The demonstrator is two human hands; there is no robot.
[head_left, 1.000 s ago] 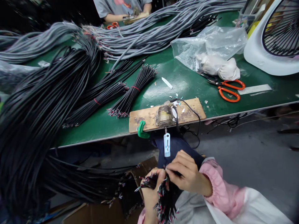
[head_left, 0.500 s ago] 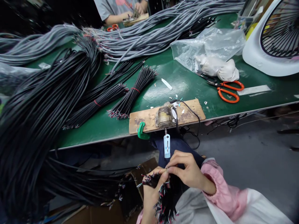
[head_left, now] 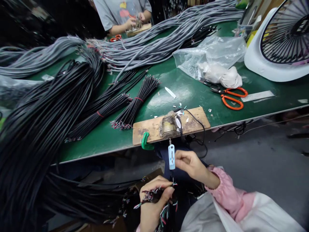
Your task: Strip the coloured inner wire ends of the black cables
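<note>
My left hand point(head_left: 154, 199) is closed round a bunch of black cables point(head_left: 166, 212) with red, white and green wire ends. Its thumb and forefinger pinch one cable end point(head_left: 174, 184) whose thin wires stick out. Above it, my right hand point(head_left: 190, 164) has its fingers curled in, fingertips at the right edge of a light blue clip point(head_left: 171, 157). What they pinch, if anything, is hidden. The clip sits on the shaft of a small motor point(head_left: 168, 125), which is fixed on a wooden board point(head_left: 145, 128). A green clamp point(head_left: 146, 141) grips the board at the table edge.
Red-banded black cable bundles point(head_left: 138, 101) and long grey cables point(head_left: 145, 48) lie across the green table point(head_left: 154, 96). Orange-handled scissors point(head_left: 233, 98), a plastic bag point(head_left: 212, 51) and a white fan point(head_left: 270, 64) stand right. A co-worker's hands point(head_left: 137, 21) are at the far side.
My right hand has left the cable end at my left thumb and moved up to the light blue clip. My left hand stays low, still holding the cables. The view has shifted slightly.
</note>
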